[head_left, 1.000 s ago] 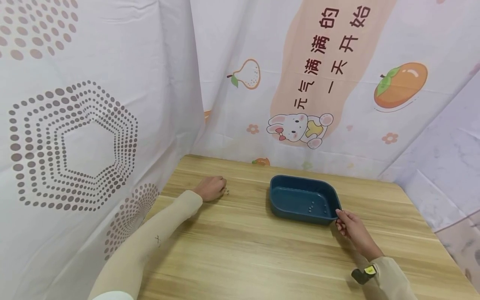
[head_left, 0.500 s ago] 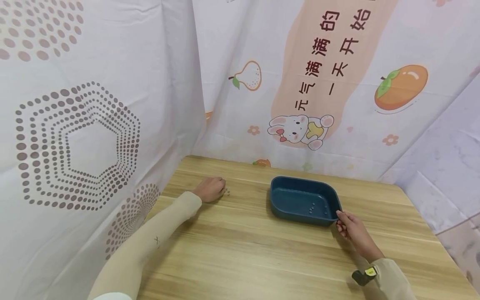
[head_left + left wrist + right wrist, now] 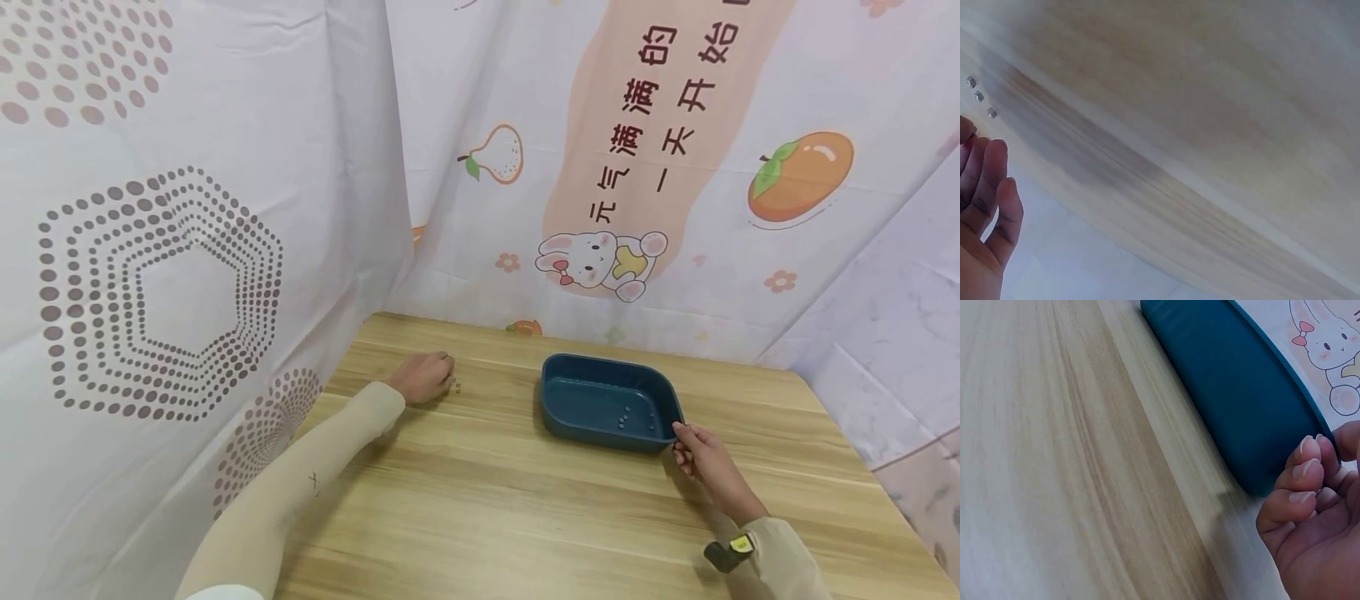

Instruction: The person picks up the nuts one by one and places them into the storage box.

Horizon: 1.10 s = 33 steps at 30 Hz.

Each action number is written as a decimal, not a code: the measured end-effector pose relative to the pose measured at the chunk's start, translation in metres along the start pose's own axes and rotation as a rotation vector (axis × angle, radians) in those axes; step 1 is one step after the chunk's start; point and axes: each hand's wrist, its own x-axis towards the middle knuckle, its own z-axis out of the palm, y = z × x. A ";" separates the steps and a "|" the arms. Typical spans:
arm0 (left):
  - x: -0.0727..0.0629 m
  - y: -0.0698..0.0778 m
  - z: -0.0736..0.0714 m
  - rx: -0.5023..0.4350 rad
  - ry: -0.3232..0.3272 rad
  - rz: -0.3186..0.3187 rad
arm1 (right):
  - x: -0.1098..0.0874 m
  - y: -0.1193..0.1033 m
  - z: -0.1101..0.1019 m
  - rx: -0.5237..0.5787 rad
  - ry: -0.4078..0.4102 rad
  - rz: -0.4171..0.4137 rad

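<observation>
Apparently pinching one nut [image 3: 974, 131], left hand [image 3: 422, 378] beside loose nuts [image 3: 979, 97]; right hand [image 3: 708, 468] gripping tray [image 3: 585, 407]

Dotted white cloth [image 3: 360, 142] hangs at the left of the frame; fruit-printed cloth [image 3: 480, 217], bearing Chinese characters, spans the upper middle. Pale sheeting [image 3: 892, 350] covers the right edge, and a wood-grain table [image 3: 487, 517] spreads across the bottom.
</observation>
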 end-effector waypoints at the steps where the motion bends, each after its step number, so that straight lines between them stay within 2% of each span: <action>1: 0.001 0.000 0.000 -0.005 0.003 0.005 | 0.000 0.000 0.000 0.000 -0.002 -0.001; 8: 0.005 0.004 -0.004 -0.026 0.033 0.034 | 0.001 0.001 0.000 -0.003 0.021 0.006; 15: 0.014 0.017 -0.012 -0.018 0.046 0.061 | 0.001 0.002 0.001 -0.001 0.030 0.015; 21: 0.025 0.030 -0.015 0.012 0.053 0.088 | 0.001 0.002 0.000 0.004 0.023 0.003; 27: 0.038 0.042 -0.015 0.009 0.025 0.104 | 0.000 0.002 0.000 0.009 0.025 0.009; 33: 0.049 0.050 -0.014 0.030 0.063 0.153 | 0.001 0.000 0.000 0.025 0.007 0.001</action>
